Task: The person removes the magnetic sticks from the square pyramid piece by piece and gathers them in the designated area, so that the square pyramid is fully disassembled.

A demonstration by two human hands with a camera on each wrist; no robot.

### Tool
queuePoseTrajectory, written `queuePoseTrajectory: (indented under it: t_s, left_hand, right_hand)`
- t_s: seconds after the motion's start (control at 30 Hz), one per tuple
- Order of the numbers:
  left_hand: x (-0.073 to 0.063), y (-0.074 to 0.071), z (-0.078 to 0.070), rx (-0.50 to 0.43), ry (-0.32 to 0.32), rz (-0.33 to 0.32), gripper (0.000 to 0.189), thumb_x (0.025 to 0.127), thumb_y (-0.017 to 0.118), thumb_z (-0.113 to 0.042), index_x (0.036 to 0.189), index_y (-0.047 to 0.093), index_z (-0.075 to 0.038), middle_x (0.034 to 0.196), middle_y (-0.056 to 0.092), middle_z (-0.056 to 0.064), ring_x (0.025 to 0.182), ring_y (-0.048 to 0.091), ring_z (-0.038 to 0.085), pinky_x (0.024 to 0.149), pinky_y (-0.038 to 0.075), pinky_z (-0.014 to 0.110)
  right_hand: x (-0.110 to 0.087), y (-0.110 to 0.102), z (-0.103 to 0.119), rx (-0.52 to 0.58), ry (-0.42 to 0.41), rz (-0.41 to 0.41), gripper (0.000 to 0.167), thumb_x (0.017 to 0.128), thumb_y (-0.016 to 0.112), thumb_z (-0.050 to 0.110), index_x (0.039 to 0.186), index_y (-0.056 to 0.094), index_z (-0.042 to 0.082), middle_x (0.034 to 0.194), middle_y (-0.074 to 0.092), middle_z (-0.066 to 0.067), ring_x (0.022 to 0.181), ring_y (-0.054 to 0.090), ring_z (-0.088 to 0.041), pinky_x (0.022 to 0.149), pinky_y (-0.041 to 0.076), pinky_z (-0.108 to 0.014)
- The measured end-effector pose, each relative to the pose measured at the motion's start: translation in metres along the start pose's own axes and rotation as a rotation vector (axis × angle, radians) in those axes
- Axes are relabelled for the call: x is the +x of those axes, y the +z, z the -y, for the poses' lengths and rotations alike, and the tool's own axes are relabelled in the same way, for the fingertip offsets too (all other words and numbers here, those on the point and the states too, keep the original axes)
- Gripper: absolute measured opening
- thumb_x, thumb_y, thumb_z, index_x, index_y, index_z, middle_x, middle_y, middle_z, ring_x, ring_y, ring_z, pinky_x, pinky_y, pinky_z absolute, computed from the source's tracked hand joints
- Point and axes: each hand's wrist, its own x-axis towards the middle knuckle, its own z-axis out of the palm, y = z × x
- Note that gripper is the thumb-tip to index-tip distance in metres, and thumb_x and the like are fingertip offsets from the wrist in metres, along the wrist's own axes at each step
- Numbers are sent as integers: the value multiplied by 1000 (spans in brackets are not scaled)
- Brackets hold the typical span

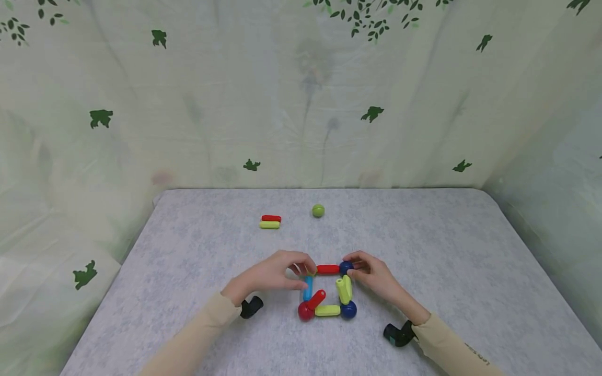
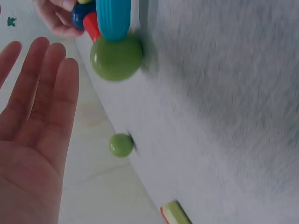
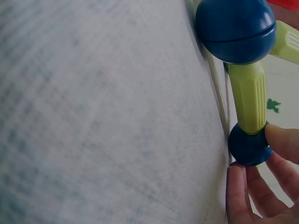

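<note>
Magnetic rods and balls form a square frame on the table. My right hand (image 1: 378, 282) pinches the back-right blue ball (image 1: 345, 268) between thumb and fingers; a yellow-green rod (image 3: 247, 98) joins it to the front blue ball (image 1: 348, 310). Around the back-left corner curves my left hand (image 1: 275, 274). In the left wrist view its fingers are extended, apart from the green ball (image 2: 117, 58), which the head view mostly hides. A light-blue rod (image 1: 308, 288) links that ball to the red ball (image 1: 305, 312). Red rod (image 1: 327, 269) forms the back side. Two more rods rise from the front balls.
Farther back lie a loose red rod (image 1: 271, 218) and a yellow-green rod (image 1: 269, 225), side by side. A loose green ball (image 1: 318, 210) sits right of them. Behind the grey table (image 1: 423, 235) hangs a leaf-patterned curtain (image 1: 282, 104).
</note>
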Motion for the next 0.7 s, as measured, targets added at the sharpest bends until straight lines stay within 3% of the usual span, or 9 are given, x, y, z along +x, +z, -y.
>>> queuePoseTrajectory:
  t_s: [0.1,0.3,0.43,0.7]
  left_hand:
    - [-1,7,-3,-50,2,48,34,85,73,-9,116,59,-2,110,63,13,96,61,25,86,50,33]
    - [-2,18,-5,-92,9,110,38,85,72,-7,121,58,-4,114,62,1,94,62,16,85,51,31]
    - [-3,23,-7,-62,7,145,40,86,71,-4,123,57,-5,117,60,-3,94,60,7,84,51,28]
    - [-1,35,-5,43,37,138,39,85,67,4,120,55,-4,113,60,0,93,58,3,83,49,22]
  right_hand:
    - [0,1,1,-6,3,-7,26,90,66,8,116,63,9,114,62,-5,101,58,-22,88,47,-41]
    - [-8,-2,24,0,-4,0,26,90,63,1,116,61,0,112,62,-13,100,58,-30,87,47,-44]
    - [-14,-6,42,-1,-8,13,25,90,61,-1,115,60,-3,112,61,-17,100,57,-32,88,47,-43]
    - [-15,-6,44,8,-6,7,25,90,62,-1,114,61,-3,111,62,-16,99,57,-31,87,47,-43]
